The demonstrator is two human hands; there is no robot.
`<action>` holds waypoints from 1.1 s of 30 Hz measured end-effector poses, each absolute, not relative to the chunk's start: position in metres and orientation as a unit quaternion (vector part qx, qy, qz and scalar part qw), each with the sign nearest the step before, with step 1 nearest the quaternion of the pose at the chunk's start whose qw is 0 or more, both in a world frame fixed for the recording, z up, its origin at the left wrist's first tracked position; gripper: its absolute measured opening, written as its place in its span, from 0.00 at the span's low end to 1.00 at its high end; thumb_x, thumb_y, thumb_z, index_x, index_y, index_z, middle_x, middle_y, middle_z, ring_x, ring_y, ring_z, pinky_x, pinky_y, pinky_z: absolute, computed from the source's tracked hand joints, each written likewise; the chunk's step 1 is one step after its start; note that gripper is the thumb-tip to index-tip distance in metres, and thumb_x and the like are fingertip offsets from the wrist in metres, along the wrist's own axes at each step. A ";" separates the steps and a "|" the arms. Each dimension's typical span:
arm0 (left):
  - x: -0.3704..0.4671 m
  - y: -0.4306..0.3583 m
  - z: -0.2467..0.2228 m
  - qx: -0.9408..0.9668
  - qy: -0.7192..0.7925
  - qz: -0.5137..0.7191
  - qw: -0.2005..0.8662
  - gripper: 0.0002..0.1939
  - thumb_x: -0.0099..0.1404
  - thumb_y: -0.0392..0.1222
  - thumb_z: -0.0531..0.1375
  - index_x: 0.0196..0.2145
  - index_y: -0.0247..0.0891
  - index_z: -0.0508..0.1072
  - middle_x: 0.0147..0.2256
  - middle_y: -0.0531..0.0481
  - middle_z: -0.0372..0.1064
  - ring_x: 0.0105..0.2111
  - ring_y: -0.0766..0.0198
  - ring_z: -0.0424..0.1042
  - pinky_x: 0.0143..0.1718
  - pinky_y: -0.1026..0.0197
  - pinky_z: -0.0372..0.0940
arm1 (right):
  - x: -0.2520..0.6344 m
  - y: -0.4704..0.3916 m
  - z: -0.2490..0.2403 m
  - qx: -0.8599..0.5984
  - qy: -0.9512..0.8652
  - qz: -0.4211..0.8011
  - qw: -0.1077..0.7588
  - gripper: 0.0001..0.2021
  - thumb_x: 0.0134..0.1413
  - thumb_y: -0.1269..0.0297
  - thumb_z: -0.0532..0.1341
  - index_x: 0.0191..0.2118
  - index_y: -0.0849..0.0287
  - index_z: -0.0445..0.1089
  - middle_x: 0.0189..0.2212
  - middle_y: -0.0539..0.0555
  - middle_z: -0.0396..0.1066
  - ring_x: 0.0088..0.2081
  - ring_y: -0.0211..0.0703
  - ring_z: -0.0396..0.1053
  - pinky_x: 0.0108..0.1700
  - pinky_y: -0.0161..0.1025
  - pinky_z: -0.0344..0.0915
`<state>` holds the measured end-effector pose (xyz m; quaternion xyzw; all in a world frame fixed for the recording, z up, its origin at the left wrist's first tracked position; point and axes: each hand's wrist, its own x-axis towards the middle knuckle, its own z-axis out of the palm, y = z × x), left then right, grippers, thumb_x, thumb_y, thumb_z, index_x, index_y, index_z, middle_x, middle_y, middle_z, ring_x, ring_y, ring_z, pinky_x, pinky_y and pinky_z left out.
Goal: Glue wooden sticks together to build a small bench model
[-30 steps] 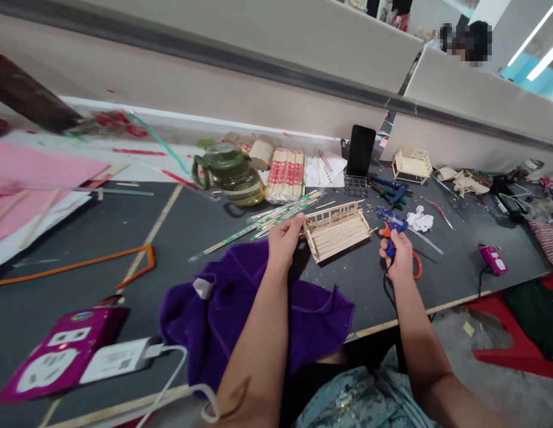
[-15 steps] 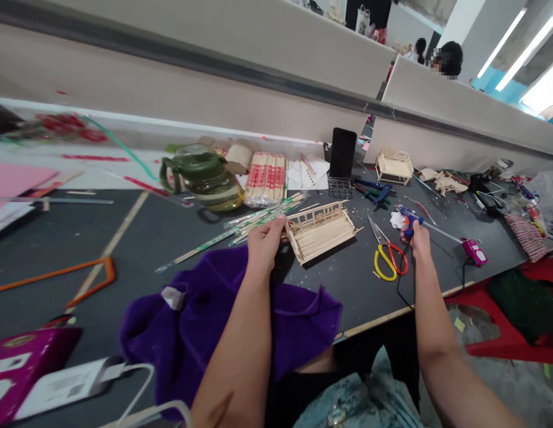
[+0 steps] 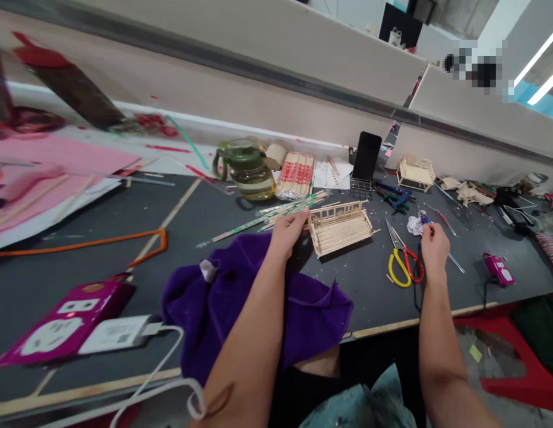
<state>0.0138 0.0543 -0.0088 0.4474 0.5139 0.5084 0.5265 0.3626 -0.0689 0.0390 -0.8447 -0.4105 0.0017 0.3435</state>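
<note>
The fingers of the left hand (image 3: 288, 233) are nearly closed, thumb and forefinger pinching the left end of the stick model (image 3: 341, 233). The fingers of the right hand (image 3: 435, 245) are bunched at a blue tool (image 3: 424, 219), perhaps a glue gun; the hand hides most of it, so I cannot tell whether they grip it or are released. Between the hands, the model sits on the smooth, dark desk (image 3: 363, 285): slim pale wooden sticks form a ribbed oblong base with a ladder-like rail. The plush purple cloth (image 3: 240, 261) lies in soft folds under the left forearm. Near the right hand are metal scissors (image 3: 401, 248), slightly open, and crumpled white paper (image 3: 414, 225). Farther out stand a rounded, greenish jug (image 3: 245, 156) and a second stick model (image 3: 416, 173)
</note>
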 end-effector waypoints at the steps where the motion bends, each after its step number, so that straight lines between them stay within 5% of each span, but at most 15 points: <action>1: 0.013 0.054 -0.009 0.452 0.514 0.506 0.525 0.32 0.47 0.73 0.68 0.26 0.35 0.79 0.26 0.44 0.76 0.29 0.58 0.72 0.28 0.61 0.64 | 0.350 -0.063 0.040 -0.807 -0.460 -0.001 0.369 0.17 0.65 0.54 0.54 0.45 0.58 0.75 0.41 0.62 0.78 0.42 0.55 0.74 0.46 0.46 0.65; 4: 0.012 0.054 -0.009 0.463 0.516 0.502 0.517 0.33 0.49 0.73 0.66 0.26 0.36 0.79 0.26 0.44 0.75 0.28 0.58 0.70 0.29 0.60 0.63 | 0.312 -0.038 0.036 -0.718 -0.549 0.039 0.426 0.17 0.64 0.51 0.54 0.42 0.57 0.75 0.37 0.58 0.78 0.37 0.50 0.73 0.43 0.44 0.66; 20: 0.011 0.050 -0.005 0.498 0.513 0.486 0.503 0.35 0.50 0.77 0.64 0.25 0.37 0.78 0.23 0.48 0.72 0.25 0.62 0.66 0.28 0.61 0.62 | 0.270 0.025 -0.011 -0.611 -0.583 0.163 0.509 0.29 0.61 0.47 0.57 0.61 0.60 0.69 0.52 0.64 0.75 0.48 0.51 0.74 0.52 0.49 0.71; 27: 0.013 0.051 -0.007 0.473 0.514 0.507 0.505 0.33 0.51 0.74 0.66 0.24 0.37 0.79 0.23 0.45 0.74 0.26 0.60 0.67 0.28 0.60 0.60 | 0.273 0.024 -0.011 -0.556 -0.616 0.212 0.516 0.28 0.67 0.45 0.53 0.66 0.52 0.65 0.68 0.57 0.64 0.67 0.49 0.62 0.69 0.54 0.58; 33: 0.014 0.052 -0.010 0.462 0.520 0.513 0.503 0.31 0.52 0.72 0.67 0.24 0.36 0.80 0.23 0.46 0.73 0.25 0.60 0.68 0.28 0.60 0.60 | 0.268 0.026 -0.015 -0.538 -0.614 0.270 0.510 0.33 0.66 0.38 0.54 0.67 0.53 0.65 0.65 0.59 0.68 0.66 0.50 0.66 0.69 0.53 0.59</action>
